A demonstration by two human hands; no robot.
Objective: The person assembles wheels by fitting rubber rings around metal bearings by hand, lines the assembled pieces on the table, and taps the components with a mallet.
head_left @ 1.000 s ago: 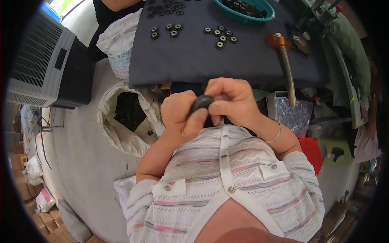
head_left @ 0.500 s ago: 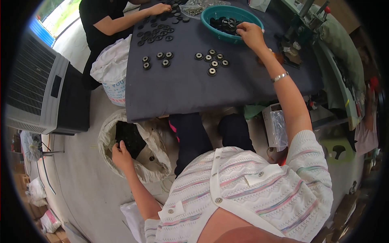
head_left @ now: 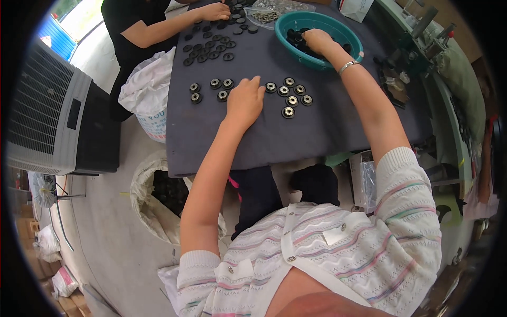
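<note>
While the right hand [head_left: 318, 41] is hiding its fingertips in a round teal plastic bowl [head_left: 310, 61], the left hand [head_left: 246, 100] is reaching between black metal-centred discs [head_left: 271, 88]; I can't tell either grip.

Person's clothing: short-sleeved white knit cardigan [head_left: 317, 243], zigzag-patterned and striped in pink and green; plain white placket [head_left: 288, 235] with round metallic buttons [head_left: 290, 259]; two pocket flaps [head_left: 338, 233]; dark trousers [head_left: 261, 203], pink-marked; silver-coloured bracelet [head_left: 347, 67].

Loose black discs [head_left: 293, 40] lie heaped in a teal basin [head_left: 316, 63]; black wheels [head_left: 292, 101] with silvery centres lie flat in clusters on the dark grey tabletop [head_left: 285, 138]
</note>
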